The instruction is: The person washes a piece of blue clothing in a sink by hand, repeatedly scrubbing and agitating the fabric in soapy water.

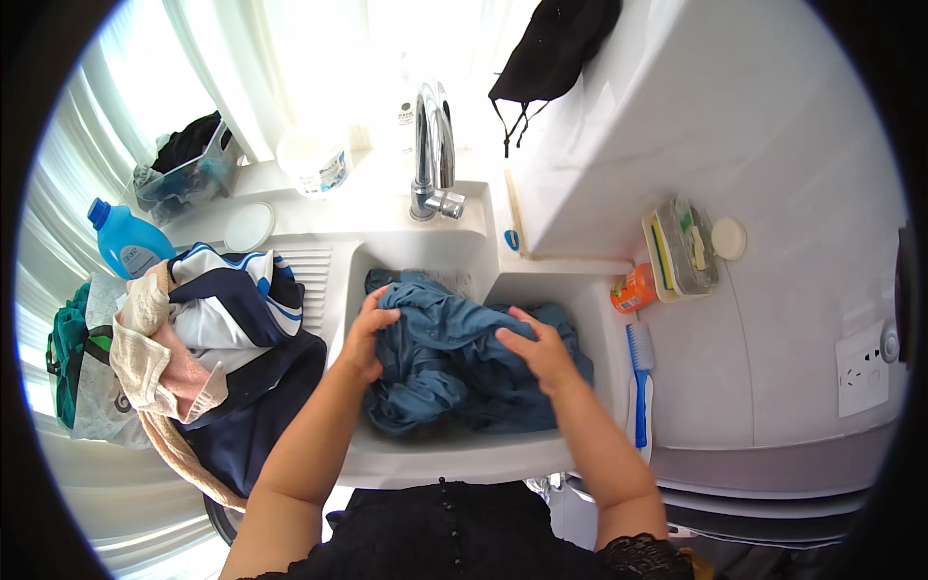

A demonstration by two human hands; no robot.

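A bunched blue-grey cloth (464, 326), perhaps a garment or bedding, fills much of the white laundry sink (464, 451). My left hand (370, 333) grips its upper left part, thumb on top and the other fingers partly hidden behind the fabric. At the right, my right hand (540, 348) holds a raised fold, with thumb and fingers around it. Between my hands the fabric is lifted in a loose ridge, while the rest lies crumpled in the basin. Behind the basin stands a chrome faucet (433, 152); no stream of water shows from it.
Clothes and a beige towel (141, 348) are heaped on the ribbed drainboard (319, 283) at left. Nearby are a blue detergent bottle (130, 235), a plastic basket (192, 177) and a white tub (315, 163). At right lie a blue brush (640, 384) and an orange bottle (632, 288).
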